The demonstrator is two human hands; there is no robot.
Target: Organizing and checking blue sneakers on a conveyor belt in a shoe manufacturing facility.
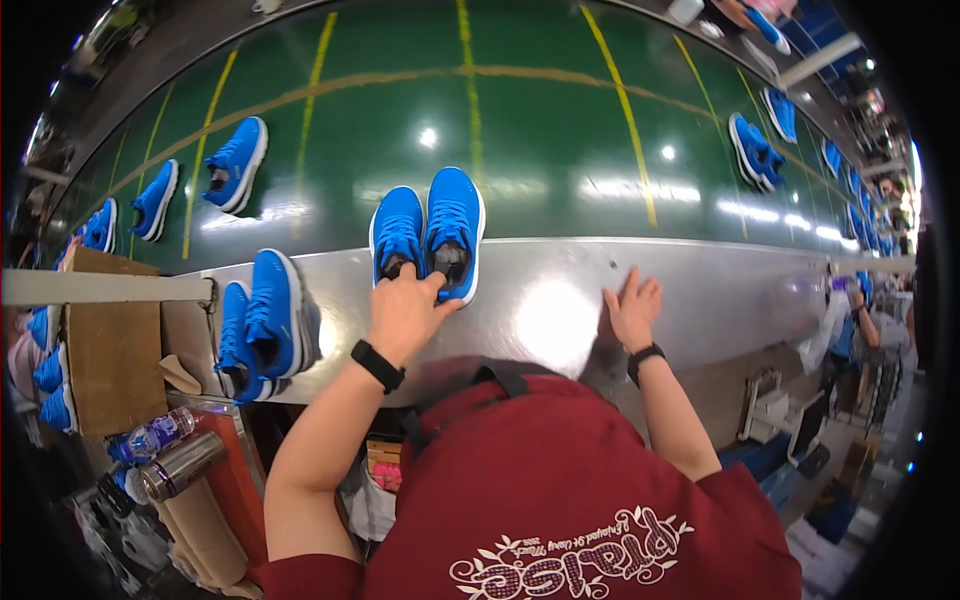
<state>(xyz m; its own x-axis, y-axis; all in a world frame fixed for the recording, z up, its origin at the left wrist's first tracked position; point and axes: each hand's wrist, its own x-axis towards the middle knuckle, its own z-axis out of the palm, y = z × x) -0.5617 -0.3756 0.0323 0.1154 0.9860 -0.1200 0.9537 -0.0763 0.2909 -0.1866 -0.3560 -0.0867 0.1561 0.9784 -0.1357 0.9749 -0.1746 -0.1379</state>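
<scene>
The left hand (403,312) has its grip closed on the heels of a pair of blue shoes (428,232) lying half on the steel ledge (700,290), toes on the green conveyor belt (540,140). The right hand (632,312) rests flat and open on the ledge, holding nothing. With the pinch only at the heel collars, one shoe could slip loose or skew, or bump the second blue pair (262,325) on the ledge just to the left

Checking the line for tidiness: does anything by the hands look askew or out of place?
The second pair of blue shoes lies tipped on its side on the metal ledge, while the pair under the left hand stands flat. The right hand rests on the ledge.
</scene>
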